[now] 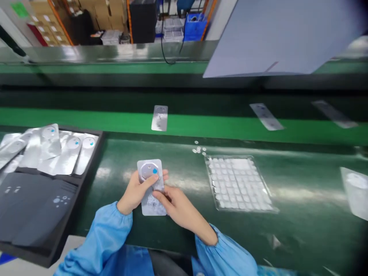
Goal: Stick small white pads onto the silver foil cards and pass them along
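Over the green worktop, a silver rectangular panel [152, 205] with rounded corners is between my two hands. It has a round recess near its top, a blue dot beside it and small marks lower down. My left hand [138, 189] grips its left side, thumb across the front and fingertips showing past the right edge. My right hand [179, 207] pinches the right edge lower down, thumb on the front. Whether the right fingers also hold some small piece is hidden. Right of my hands lies a clear tray [211, 180] filled with rows of small white pieces.
At left, a black tray [93, 159] holds several silver panels [71, 153] and dark grey panels [31, 211]. Loose white rings [198, 149] lie near the clear tray. Panels [160, 118] rest on the green belt [201, 124] ahead. A white board [276, 34] overhangs at upper right.
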The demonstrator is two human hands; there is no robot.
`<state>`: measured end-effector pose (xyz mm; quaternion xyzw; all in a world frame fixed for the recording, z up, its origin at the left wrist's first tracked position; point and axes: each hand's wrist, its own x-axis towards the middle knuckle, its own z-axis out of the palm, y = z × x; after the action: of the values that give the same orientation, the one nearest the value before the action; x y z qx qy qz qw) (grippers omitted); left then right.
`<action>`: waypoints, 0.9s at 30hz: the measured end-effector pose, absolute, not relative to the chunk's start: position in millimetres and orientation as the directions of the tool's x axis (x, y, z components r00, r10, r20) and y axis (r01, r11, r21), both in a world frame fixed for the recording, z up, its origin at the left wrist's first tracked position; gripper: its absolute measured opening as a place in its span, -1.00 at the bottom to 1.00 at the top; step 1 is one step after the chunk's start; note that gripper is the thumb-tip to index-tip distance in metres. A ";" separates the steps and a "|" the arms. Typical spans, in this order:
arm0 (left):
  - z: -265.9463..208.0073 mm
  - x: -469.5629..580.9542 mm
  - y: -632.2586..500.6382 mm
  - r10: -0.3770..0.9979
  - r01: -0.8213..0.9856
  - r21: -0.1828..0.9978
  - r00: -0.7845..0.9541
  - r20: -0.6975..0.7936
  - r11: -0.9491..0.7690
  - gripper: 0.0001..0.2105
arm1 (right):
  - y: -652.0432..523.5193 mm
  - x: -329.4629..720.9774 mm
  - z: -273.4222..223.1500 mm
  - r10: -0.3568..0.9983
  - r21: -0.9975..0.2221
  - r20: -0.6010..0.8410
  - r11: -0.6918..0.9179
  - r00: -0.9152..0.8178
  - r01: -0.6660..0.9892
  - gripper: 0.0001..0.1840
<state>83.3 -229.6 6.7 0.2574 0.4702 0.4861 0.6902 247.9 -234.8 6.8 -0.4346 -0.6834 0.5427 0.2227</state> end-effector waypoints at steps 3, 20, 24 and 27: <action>0.4 94.5 -223.6 0.891 -0.469 0.773 0.072 -0.448 0.427 -0.65 | -241.0 265.3 13.6 0.935 -0.916 -0.099 0.048 -0.340 0.398 -0.71; -29.1 104.7 -243.3 0.804 -0.274 0.807 -0.158 -0.574 0.523 -0.77 | -237.2 280.0 -4.4 0.847 -0.504 0.417 0.517 -0.329 0.692 -0.68; -26.9 105.0 -244.5 0.846 -0.257 0.820 -0.015 -0.533 0.512 -0.69 | -236.4 277.3 -0.6 0.851 -0.482 0.405 0.509 -0.334 0.713 -0.73; -25.7 105.6 -244.8 0.867 -0.254 0.835 0.032 -0.497 0.488 -0.66 | -236.7 274.5 -1.0 0.872 -0.518 0.374 0.479 -0.316 0.708 -0.77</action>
<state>105.6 -244.8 -25.7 0.2776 0.5523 0.4228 0.6627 274.5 -236.7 -1.0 -0.4935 -0.8006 0.1302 0.3140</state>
